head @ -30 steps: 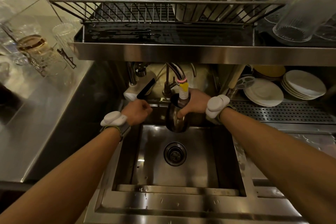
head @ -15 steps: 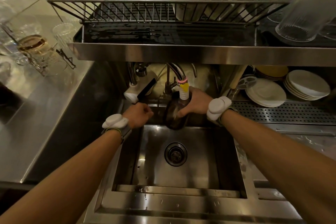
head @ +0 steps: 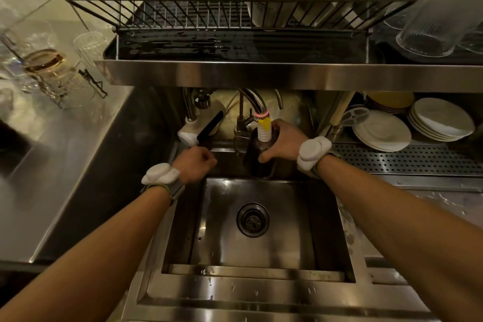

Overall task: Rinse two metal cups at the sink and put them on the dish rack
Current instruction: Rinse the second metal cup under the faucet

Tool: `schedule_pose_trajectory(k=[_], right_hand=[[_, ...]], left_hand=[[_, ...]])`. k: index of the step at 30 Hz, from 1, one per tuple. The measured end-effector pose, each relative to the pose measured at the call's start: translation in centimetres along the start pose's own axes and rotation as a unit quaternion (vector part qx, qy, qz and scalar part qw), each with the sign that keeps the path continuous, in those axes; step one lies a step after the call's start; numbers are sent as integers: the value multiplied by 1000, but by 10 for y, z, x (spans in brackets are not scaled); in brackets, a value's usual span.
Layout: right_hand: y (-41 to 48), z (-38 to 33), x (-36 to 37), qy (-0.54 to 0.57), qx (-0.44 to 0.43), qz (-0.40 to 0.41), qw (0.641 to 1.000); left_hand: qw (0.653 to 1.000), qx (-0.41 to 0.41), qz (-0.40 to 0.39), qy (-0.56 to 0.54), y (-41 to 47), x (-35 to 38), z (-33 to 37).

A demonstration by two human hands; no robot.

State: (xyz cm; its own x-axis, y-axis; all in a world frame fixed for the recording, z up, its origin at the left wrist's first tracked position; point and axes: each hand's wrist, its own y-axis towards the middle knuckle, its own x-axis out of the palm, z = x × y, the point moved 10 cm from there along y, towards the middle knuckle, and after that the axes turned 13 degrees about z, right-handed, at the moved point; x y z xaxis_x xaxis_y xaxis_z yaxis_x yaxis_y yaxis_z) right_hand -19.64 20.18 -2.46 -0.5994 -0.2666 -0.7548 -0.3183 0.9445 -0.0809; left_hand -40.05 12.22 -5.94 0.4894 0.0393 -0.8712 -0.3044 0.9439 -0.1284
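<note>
cup [head: 260, 157] under faucet spout [head: 264, 130] | our right hand [head: 283, 142] wraps its wall | left hand [head: 194, 163] fisted left of spout, contents unclear | we judge cup rigid, light, wet-slick: hold mid-wall

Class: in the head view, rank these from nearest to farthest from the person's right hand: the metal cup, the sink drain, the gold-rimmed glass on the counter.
1. Metal cup: held in the right hand, under the tap.
2. Sink drain: below the hand, in the basin floor.
3. Gold-rimmed glass: far left, on the counter.
</note>
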Motion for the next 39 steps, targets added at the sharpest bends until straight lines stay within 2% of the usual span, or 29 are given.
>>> schedule_pose_trajectory(k=[4, 9, 13, 17, 22, 26, 30, 35, 39], right_hand=[[-4, -4, 21, -6, -18, -82, 996], [-1, -2, 7, 0, -14, -5, 1000], [-2, -3, 14, -10, -23, -82, 996], [-3, -2, -1, -17, -13, -13, 1000], [-5, 1, 12, -20, -16, -82, 996], [0, 0, 0, -36, -14, -6, 999], [-1, -6, 13, -38, -36, -69, 996], [0, -1, 6, -21, -15, -9, 1000], [-2, 6, 17, -5, -8, -88, 996]], left_hand=[[1000, -5, 1, 2, 3, -1, -3], [1000, -1, -9, 5, -1, 4, -2], [1000, -6, -5, 8, -1, 4, -4], [1000, 3, -9, 1, -3, 8, -1], [1000, 9, -7, -10, -2, 6, 6], [1000, 17, -12, -13, -2, 7, 10], [1000, 13, -11, -8, 1, 4, 9], [1000, 16, -16, -10, 2, 4, 8], [1000, 14, -7, -15, 2, 2, 7]])
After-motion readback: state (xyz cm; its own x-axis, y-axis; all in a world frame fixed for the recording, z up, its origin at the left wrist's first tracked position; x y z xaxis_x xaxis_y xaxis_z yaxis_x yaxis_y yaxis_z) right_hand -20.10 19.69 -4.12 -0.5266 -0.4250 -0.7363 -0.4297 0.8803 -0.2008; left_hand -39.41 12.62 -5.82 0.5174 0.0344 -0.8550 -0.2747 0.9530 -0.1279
